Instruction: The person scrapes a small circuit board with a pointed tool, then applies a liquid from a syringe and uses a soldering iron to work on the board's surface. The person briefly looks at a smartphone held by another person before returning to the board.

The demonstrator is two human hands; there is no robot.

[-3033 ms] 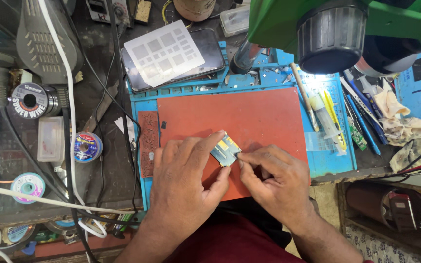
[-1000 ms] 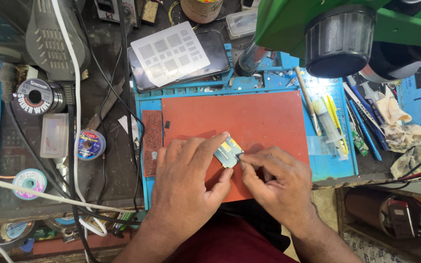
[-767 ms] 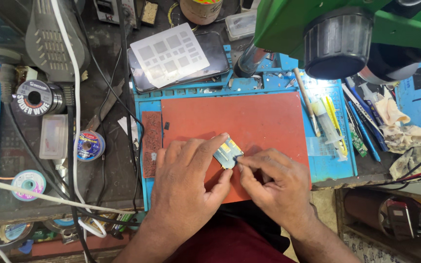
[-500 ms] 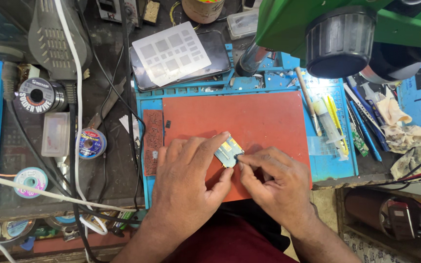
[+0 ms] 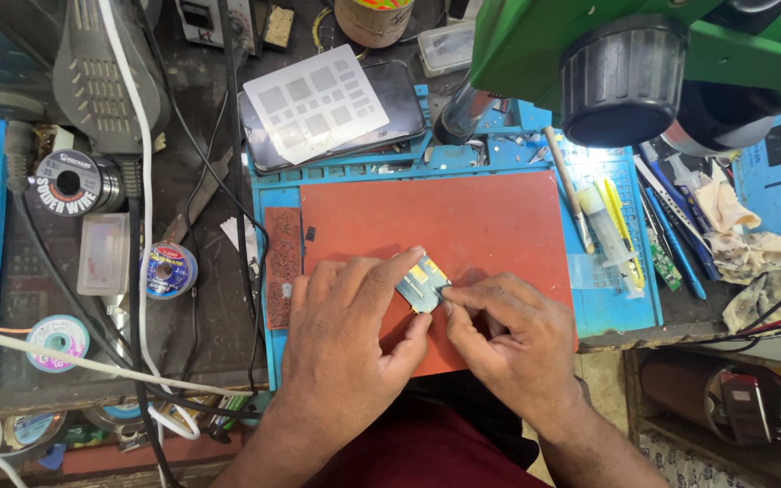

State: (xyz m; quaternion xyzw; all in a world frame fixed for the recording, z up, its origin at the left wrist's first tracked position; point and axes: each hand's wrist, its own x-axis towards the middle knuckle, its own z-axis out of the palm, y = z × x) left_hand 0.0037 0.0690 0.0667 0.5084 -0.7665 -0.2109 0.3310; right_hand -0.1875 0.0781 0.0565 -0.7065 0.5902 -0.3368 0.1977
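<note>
A small circuit board (image 5: 422, 282) with blue and gold parts lies on the red work mat (image 5: 463, 217). My left hand (image 5: 350, 348) presses on it from the left, fingers over its edge and thumb beneath. My right hand (image 5: 512, 339) pinches at the board's right edge with thumb and forefinger; whether a thin tool is in those fingers is too small to tell.
A green microscope head (image 5: 625, 63) hangs over the upper right. A phone with a metal stencil (image 5: 327, 104) lies above the mat. Tweezers, pens and a syringe (image 5: 625, 226) sit on the blue mat at right. Solder spools (image 5: 70, 181), cables and a small rag surround the mat.
Both hands stay on the board in nearly the same place. The view has shifted slightly; nothing else has visibly moved.
</note>
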